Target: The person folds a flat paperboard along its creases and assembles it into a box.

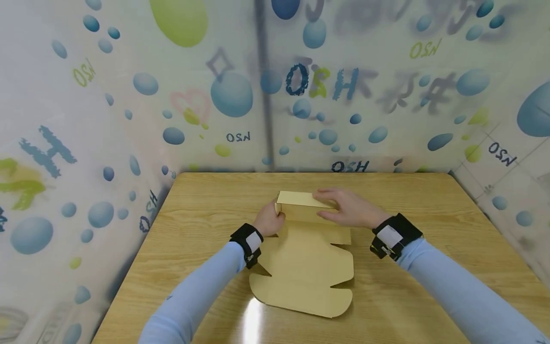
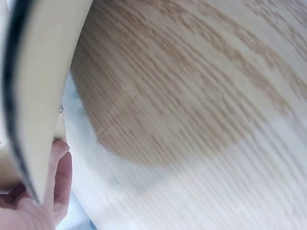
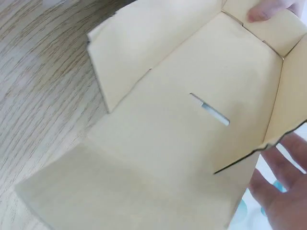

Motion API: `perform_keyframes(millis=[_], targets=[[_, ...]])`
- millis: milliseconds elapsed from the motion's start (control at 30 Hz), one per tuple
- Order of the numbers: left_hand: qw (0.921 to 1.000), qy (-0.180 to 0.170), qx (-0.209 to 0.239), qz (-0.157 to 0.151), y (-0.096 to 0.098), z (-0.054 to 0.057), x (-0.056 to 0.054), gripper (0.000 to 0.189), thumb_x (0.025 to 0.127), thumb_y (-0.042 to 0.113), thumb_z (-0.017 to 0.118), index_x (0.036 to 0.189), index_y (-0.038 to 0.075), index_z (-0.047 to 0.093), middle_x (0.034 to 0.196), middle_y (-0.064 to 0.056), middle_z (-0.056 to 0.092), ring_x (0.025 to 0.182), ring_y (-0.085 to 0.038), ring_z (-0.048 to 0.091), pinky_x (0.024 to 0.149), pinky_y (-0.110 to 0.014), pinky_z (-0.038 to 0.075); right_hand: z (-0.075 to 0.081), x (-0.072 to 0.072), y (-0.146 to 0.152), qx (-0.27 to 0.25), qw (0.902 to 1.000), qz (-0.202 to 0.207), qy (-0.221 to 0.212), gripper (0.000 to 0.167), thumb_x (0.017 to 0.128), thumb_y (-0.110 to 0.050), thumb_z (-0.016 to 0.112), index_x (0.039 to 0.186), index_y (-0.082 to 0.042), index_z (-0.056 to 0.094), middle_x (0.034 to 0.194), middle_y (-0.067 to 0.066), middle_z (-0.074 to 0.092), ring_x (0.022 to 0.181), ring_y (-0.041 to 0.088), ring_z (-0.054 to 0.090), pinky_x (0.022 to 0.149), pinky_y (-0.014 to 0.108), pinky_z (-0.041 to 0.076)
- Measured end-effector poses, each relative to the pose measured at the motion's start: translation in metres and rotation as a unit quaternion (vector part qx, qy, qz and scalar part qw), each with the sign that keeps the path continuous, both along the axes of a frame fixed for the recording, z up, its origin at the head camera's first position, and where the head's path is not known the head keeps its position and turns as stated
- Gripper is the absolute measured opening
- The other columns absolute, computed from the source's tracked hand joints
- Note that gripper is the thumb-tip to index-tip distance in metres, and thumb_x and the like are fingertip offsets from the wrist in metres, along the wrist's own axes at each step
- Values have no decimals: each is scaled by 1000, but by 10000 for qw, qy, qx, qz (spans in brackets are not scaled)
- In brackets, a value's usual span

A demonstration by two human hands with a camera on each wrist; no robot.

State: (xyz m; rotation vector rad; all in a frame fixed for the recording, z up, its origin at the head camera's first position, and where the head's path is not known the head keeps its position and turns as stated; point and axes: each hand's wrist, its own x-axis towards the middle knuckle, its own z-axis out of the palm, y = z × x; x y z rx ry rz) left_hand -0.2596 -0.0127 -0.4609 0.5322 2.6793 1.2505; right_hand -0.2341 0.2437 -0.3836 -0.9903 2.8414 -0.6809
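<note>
A flat, die-cut cardboard box blank (image 1: 309, 258) lies on the wooden table, its far end folded up into a raised wall with a folded-over top strip (image 1: 296, 198). My left hand (image 1: 269, 220) pinches the left end of that wall, with thumb and fingers on either side of the board in the left wrist view. At the wall's right end is my right hand (image 1: 352, 208), its fingers extended along the board. The right wrist view shows those fingers (image 3: 276, 167) spread behind an upright panel; a narrow slot (image 3: 211, 109) is cut in the board.
The wooden table (image 1: 193, 286) extends around the cardboard on all sides. Behind it stands a wall (image 1: 240, 153) covered with blue and green bubble prints, and a similar printed surface runs along the left.
</note>
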Motion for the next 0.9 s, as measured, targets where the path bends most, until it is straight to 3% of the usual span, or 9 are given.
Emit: perform_keyframes(millis=[167, 300, 467, 633, 767, 900], targets=[[9988, -383, 294, 64, -10, 4, 1, 42, 99, 2, 44, 141, -1, 48, 113, -20, 64, 63, -14, 43, 64, -24, 39, 3, 3, 6, -116, 9981, -546, 259, 56, 102, -35, 60, 145, -1, 52, 152, 25, 48, 141, 43, 45, 113, 58, 40], [9980, -392, 488, 118, -16, 2, -1, 41, 98, 1, 45, 138, -3, 52, 107, -19, 63, 65, -16, 42, 66, -25, 38, 2, 5, 14, -624, 9920, -925, 594, 51, 103, -29, 57, 145, -1, 52, 152, 25, 48, 140, 46, 44, 113, 61, 38], [9983, -312, 425, 244, -21, 1, -3, 41, 96, 1, 47, 137, -5, 54, 113, -22, 65, 70, -18, 45, 73, -27, 40, -4, 4, 28, -1490, 9725, -1212, 1320, 44, 101, -17, 58, 140, 2, 56, 148, 28, 50, 139, 48, 43, 112, 65, 34], [9985, -323, 316, 299, -23, 0, -3, 42, 97, 3, 47, 138, -3, 54, 118, -21, 66, 76, -19, 49, 79, -30, 42, -10, 4, 41, -2045, 9524, -1550, 1646, 42, 102, -14, 54, 141, 2, 55, 147, 28, 50, 138, 48, 43, 111, 66, 33], [9986, -303, 246, 348, -24, 0, -3, 42, 98, 4, 47, 139, -1, 54, 121, -21, 66, 78, -20, 50, 80, -30, 43, -14, 6, 49, -2213, 9477, -1780, 1458, 44, 105, -18, 50, 145, 1, 51, 148, 28, 50, 139, 49, 42, 112, 67, 33], [9984, -354, 233, 380, -24, -1, -4, 41, 98, 4, 47, 138, -1, 55, 116, -20, 67, 73, -18, 48, 76, -28, 41, -18, 8, 52, -2448, 9456, -1977, 832, 48, 108, -23, 45, 150, 1, 44, 151, 30, 46, 141, 49, 40, 114, 66, 31]])
